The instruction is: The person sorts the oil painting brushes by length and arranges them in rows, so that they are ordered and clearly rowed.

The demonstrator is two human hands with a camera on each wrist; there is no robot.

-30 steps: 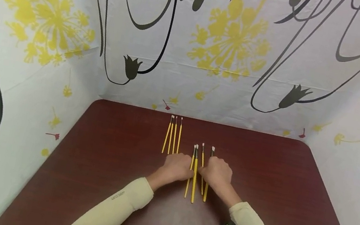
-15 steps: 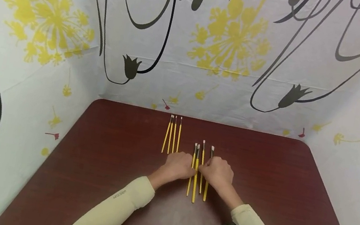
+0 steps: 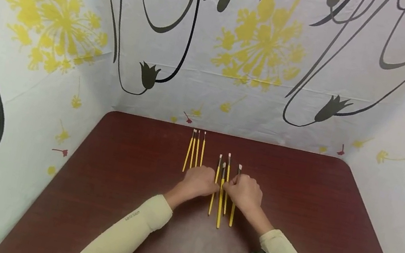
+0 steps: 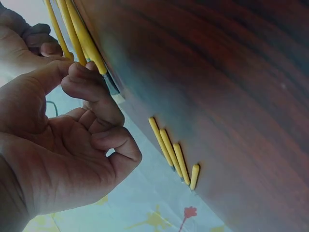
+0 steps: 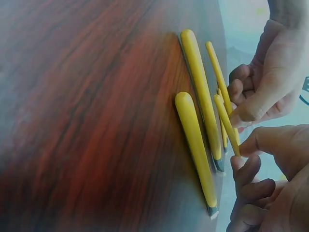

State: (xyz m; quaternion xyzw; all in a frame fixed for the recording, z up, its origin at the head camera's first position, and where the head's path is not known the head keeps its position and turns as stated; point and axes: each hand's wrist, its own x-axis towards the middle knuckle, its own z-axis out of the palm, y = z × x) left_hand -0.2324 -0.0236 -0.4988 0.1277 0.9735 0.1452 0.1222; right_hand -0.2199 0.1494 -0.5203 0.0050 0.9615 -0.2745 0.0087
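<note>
In the head view, my left hand (image 3: 198, 182) pinches a thin yellow paintbrush (image 3: 218, 170) between thumb and fingertips. Just to its right, my right hand (image 3: 245, 193) pinches a second thin paintbrush (image 3: 228, 167). Both brushes point their pale bristles toward the back wall. A thicker paintbrush (image 3: 218, 215) lies on the table between the hands, and another thick paintbrush (image 3: 231, 217) lies partly hidden under the right hand. The right wrist view shows the right-hand brush (image 5: 228, 128) slanting up from the fingertips, with the left-hand brush (image 5: 217, 67) behind it.
Several thin paintbrushes (image 3: 192, 152) lie side by side near the far edge of the dark red table (image 3: 132, 155), beyond the left hand. A white patterned cloth (image 3: 195, 53) stands around the table's back and sides.
Both held paintbrushes have shifted a little toward the back wall. My left hand has moved slightly up and away with its brush. The two thick brushes lie almost where they were.
</note>
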